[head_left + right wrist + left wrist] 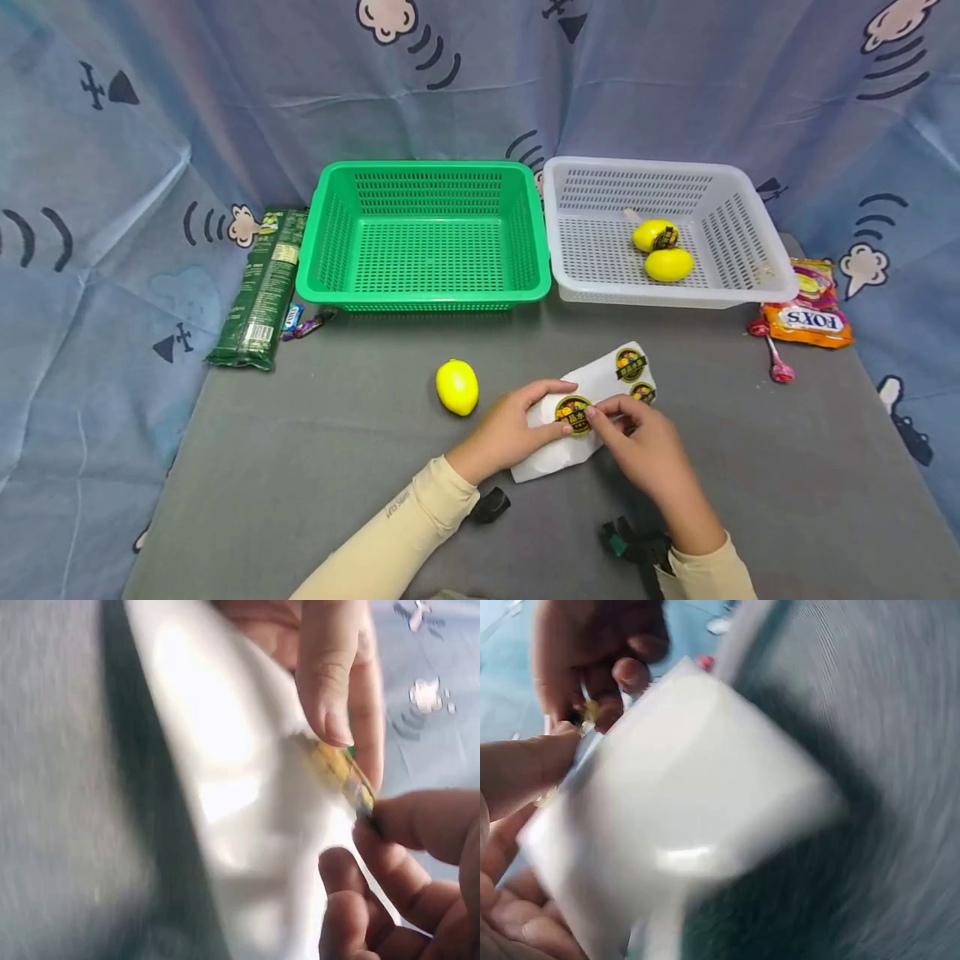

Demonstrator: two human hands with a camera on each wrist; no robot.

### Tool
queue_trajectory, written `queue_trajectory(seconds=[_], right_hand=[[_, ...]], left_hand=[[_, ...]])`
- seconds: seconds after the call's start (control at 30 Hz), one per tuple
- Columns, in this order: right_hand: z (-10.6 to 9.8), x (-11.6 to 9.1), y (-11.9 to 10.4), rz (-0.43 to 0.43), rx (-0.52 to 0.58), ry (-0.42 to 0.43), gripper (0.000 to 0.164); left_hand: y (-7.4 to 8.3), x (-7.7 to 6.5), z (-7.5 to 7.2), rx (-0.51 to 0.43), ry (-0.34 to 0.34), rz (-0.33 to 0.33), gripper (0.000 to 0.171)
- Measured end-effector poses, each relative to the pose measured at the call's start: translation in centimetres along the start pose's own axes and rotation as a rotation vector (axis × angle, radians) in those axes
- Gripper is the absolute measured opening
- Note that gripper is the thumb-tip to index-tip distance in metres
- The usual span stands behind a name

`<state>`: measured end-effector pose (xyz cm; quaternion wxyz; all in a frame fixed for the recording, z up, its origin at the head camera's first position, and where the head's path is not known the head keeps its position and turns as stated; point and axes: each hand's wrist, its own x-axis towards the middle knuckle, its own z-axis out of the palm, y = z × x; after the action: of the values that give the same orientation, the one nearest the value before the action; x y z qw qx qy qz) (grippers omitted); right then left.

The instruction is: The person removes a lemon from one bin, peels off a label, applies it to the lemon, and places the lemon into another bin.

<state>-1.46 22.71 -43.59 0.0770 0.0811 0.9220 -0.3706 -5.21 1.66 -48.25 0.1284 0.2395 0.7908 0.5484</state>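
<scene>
My left hand (510, 429) holds a white sticker sheet (596, 379), thumb on top and fingers around its far side. Round black-and-yellow labels are on the sheet; two sit near its upper right end. With thumb and forefinger my right hand (648, 450) pinches the right edge of another round sticker (572, 414). In the right wrist view that sticker (341, 774) lies under the left thumb. A yellow lemon (457, 387) rests on the table left of the sheet. Two more lemons (670, 265) lie in the white basket (675, 294); the rear one bears a dark label.
A green basket (423, 296) stands left of the white one. Farther left lie a green packet (258, 292) and small wrapped candies (307, 325). On the right are an orange-and-red candy bag (810, 312) and lollipops (782, 371). A patterned curtain hangs behind.
</scene>
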Motion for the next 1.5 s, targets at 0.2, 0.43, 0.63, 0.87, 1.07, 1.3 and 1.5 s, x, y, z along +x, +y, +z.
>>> queue_trajectory(seconds=[0.2, 0.43, 0.63, 0.87, 1.07, 1.3, 1.5], right_hand=[[-1.3, 1.1, 2.6, 0.121, -0.016, 0.070, 0.038], [-1.6, 1.4, 2.1, 0.168, 0.023, 0.045, 0.045], [1.1, 1.9, -2.7, 0.092, 0.320, -0.038, 0.031], [5.1, 2.9, -7.7, 0.088, 0.514, -0.115, 0.028], [5.8, 2.7, -8.5, 0.055, 0.487, -0.096, 0.024], [6.1, 2.2, -8.8, -0.014, 0.537, -0.044, 0.022], [6.0, 2.1, -8.7, -0.083, 0.554, 0.017, 0.024]], left_hand=[[0.8, -0.3, -0.9, 0.646, 0.221, 0.203, 0.057], [-0.8, -4.0, -4.7, 0.522, 0.443, -0.136, 0.075], [-2.4, -4.7, -6.0, 0.445, 0.325, -0.199, 0.076], [-1.6, -3.7, -6.4, -0.386, 0.288, -0.152, 0.084], [-1.3, -3.5, -6.3, -0.537, 0.298, -0.007, 0.049], [-0.7, -3.4, -5.7, -0.647, 0.381, -0.008, 0.049], [0.1, -3.4, -5.0, -0.812, 0.441, 0.013, 0.058]])
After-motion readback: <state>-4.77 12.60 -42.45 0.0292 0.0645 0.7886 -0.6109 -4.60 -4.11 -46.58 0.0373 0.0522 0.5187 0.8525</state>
